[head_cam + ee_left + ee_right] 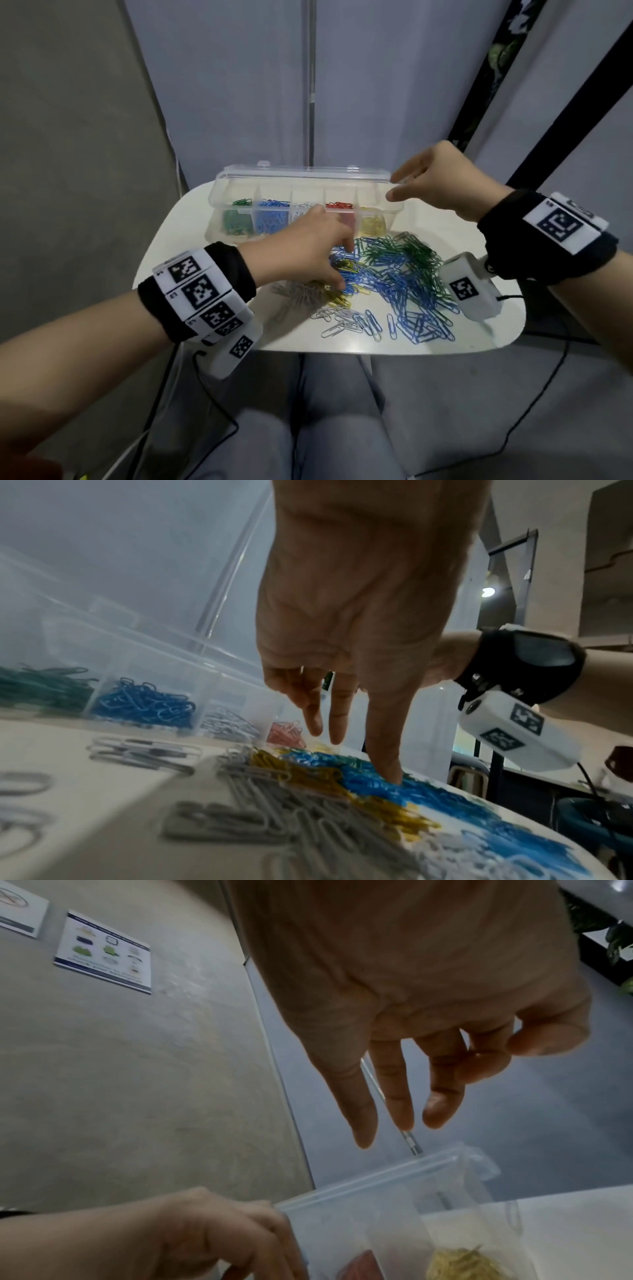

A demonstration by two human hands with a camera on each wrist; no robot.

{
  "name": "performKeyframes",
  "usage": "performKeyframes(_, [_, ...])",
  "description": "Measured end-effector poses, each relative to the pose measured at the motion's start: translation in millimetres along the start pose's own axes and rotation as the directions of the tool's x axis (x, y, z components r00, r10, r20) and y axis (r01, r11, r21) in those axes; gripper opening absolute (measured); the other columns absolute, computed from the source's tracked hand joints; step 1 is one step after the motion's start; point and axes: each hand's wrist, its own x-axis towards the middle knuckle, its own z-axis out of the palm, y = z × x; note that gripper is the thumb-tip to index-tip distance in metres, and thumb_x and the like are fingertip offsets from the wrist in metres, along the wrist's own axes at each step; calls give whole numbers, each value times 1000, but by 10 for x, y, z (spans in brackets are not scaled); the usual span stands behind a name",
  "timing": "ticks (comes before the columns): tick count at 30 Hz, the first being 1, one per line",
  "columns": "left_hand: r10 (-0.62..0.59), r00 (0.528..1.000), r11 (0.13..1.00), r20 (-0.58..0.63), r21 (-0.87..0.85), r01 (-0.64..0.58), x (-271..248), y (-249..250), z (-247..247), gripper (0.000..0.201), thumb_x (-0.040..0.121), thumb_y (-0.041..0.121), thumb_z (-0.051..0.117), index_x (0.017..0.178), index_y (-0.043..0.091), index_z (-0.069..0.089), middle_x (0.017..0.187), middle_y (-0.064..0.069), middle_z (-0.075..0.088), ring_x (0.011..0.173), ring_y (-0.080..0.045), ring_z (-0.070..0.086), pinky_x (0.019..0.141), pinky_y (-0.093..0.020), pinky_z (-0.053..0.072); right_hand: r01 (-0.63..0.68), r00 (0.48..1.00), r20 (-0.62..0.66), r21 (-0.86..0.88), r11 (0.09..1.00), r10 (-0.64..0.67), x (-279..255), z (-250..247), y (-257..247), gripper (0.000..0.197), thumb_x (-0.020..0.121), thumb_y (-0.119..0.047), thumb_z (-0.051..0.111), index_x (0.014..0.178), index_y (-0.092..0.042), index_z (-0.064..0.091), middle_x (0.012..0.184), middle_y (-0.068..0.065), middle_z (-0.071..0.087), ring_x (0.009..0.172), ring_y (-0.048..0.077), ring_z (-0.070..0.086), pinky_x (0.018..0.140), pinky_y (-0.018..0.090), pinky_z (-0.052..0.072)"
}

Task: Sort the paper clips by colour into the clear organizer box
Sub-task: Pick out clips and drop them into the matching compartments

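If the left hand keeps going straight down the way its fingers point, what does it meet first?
The left hand points down at the loose clip pile; one fingertip already seems to touch the blue paper clips, yellow clips beside them. Depth is uncertain.

My left hand (pixel 305 246) reaches down at frame centre, fingers (pixel 383 750) extended, forefinger lowest. My right hand (pixel 442 178) hovers upper right, fingers (pixel 363 1107) loosely spread, empty.

Head camera looks down; wrist cameras (close) share the organizer box (pixel 143 653).
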Motion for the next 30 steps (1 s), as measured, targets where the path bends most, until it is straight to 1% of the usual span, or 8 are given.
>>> performKeyframes(4, [16, 999, 1000, 31, 24, -16, 83, 29, 72, 56, 66, 45, 82, 113, 20, 63, 106, 3, 58, 95, -16, 51, 71, -27, 33, 33, 999, 18, -23, 999, -33, -153, -27, 100, 21, 67, -17, 85, 82, -8, 73, 59, 1, 52, 49, 14, 40, 47, 23, 30])
performKeyframes(8, [14, 999, 1000, 32, -8, -14, 129, 76, 95, 41, 69, 37, 82, 103, 19, 68, 93, 4, 62, 81, -14, 53, 67, -26, 38, 81, 987, 146, -108, 991, -65, -378, -5, 180, 19, 64, -13, 85, 80, -14, 74, 58, -1, 56, 52, 14, 44, 50, 24, 34])
performKeyframes(11, [32, 999, 999, 7, -5, -32, 151, 98, 98, 35, 71, 31, 81, 103, 18, 70, 92, 1, 66, 81, -15, 54, 69, -26, 41, 201, 923, 376, -288, 936, -82, -559, 94, 268, 37, 63, -18, 86, 98, -20, 73, 77, 1, 66, 63, 13, 54, 58, 22, 40])
performKeyframes(13, [36, 999, 999, 2, 2, -36, 157, 98, 98, 31, 73, 29, 79, 100, 17, 70, 86, 3, 64, 78, -13, 51, 67, -25, 38, 260, 890, 451, -386, 885, -65, -650, 169, 317, 50, 62, -26, 86, 108, -22, 68, 91, -1, 64, 76, 16, 55, 67, 25, 43])
performKeyframes(15, [35, 999, 999, 9, 8, -35, 160, 89, 96, 25, 73, 28, 79, 94, 17, 70, 76, 9, 56, 75, -13, 50, 65, -24, 35, 294, 886, 459, -440, 848, -69, -702, 225, 357, 57, 59, -34, 87, 110, -18, 65, 97, 0, 62, 83, 19, 55, 72, 29, 46])
performKeyframes(19, [19, 1000, 1000, 14, -8, -19, 146, 63, 92, 21, 72, 28, 80, 86, 17, 69, 69, 12, 51, 74, -14, 53, 63, -25, 36, 281, 899, 432, -450, 848, -68, -735, 286, 375, 51, 61, -42, 85, 99, -14, 64, 91, 1, 61, 79, 20, 52, 66, 29, 41])
performKeyframes(24, [5, 1000, 1000, 25, -20, -4, 125, 47, 86, 27, 69, 30, 81, 89, 16, 69, 74, 8, 57, 71, -12, 53, 62, -25, 40, 367, 880, 443, -412, 834, -169, -742, 333, 316, 33, 68, -27, 79, 94, -8, 69, 88, 8, 68, 78, 25, 58, 73, 38, 49])
performKeyframes(30, [29, 999, 999, -33, -35, -31, 132, 56, 96, 36, 70, 36, 79, 99, 18, 66, 87, 6, 58, 78, -13, 51, 65, -27, 38, 439, 859, 436, -357, 824, -268, -715, 381, 322, 13, 74, -10, 71, 86, -12, 75, 82, 4, 72, 77, 22, 63, 74, 35, 49])
